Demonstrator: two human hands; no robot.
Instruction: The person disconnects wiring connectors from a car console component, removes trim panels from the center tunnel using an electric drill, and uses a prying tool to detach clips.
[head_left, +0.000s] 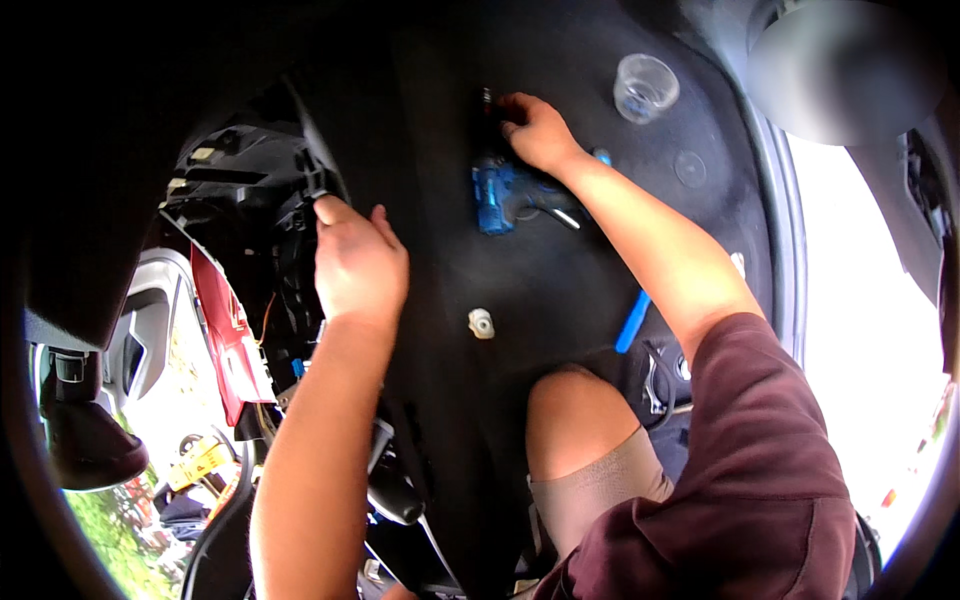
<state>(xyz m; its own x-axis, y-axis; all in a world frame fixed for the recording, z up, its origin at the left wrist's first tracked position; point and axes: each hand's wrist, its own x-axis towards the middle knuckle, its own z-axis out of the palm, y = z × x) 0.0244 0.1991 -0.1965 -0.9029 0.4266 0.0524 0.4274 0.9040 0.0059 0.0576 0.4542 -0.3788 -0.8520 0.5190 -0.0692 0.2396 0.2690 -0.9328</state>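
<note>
My left hand is at the edge of an opening in the car interior, its fingers curled at a black trim edge and its thumb raised; the fingertips are partly hidden. My right hand reaches over the dark carpeted surface. Its fingers are bent around something dark, with a small metal tip showing beside them; the rest is lost in shadow. Just below that hand lies a blue cordless driver on its side, and a shiny metal shaft sticks out beside its grip.
A clear plastic cup with small pieces inside stands at the far right, near a round clear disc. Nearer me are a small white fitting and a blue-handled tool. My bare knee rests on the carpet.
</note>
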